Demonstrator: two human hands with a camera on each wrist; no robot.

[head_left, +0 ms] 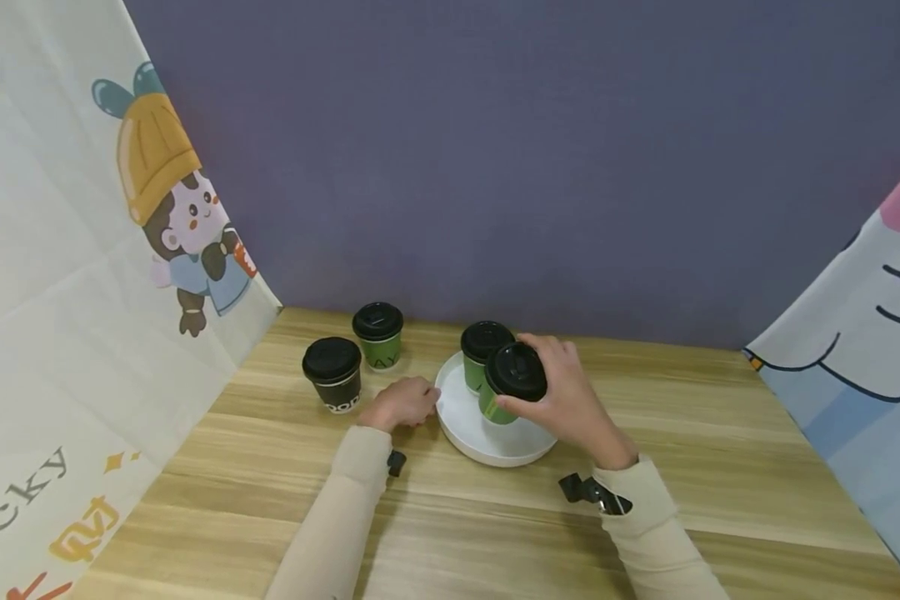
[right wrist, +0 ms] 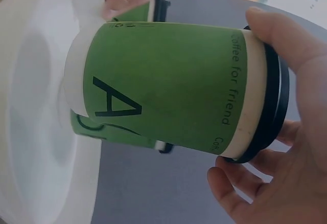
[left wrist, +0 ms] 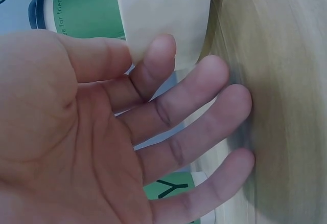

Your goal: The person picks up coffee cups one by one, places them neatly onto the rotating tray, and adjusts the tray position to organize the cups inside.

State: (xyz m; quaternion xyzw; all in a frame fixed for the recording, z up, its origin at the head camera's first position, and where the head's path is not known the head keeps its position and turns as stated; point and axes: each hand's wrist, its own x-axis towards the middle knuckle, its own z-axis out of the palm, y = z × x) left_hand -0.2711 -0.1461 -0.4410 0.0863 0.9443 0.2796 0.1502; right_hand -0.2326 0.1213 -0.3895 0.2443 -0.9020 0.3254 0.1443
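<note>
Cup (head_left: 512, 385), green w/ blk lid (right wrist: 276, 101), is over the plate (head_left: 498, 447), lid up, in the R hand (head_left: 570, 404). R grip: holding the cup, thumb one side, fingers the other, up round the lid & top edge. Base overlaps the plate's wall in R wrist view; can't tell if they touch. "A" & "Coffee for friend" show on the side.

2nd cup (head_left: 482, 346), also green w/ blk lid, stands on the plate just behind; can't tell if the two touch.

Plate: white, round, raised rim. L hand (head_left: 403, 402) is at its left edge. L grip: narrow, thumb & index pinching the rim, other fingers loosely bent.

Left of plate, on the wood worktop (head_left: 270, 508): far cup (head_left: 378, 335), green, "AY" showing, & nearer blk cup (head_left: 333, 373) w/ white letters. Both lidded, side by side.

Sleeves (head_left: 337, 508) cream, blk strap (head_left: 607, 497) at R wrist. Behind: purple-grey wall (head_left: 495, 167). Left: white sheet w/ cartoon kid (head_left: 195, 217).
</note>
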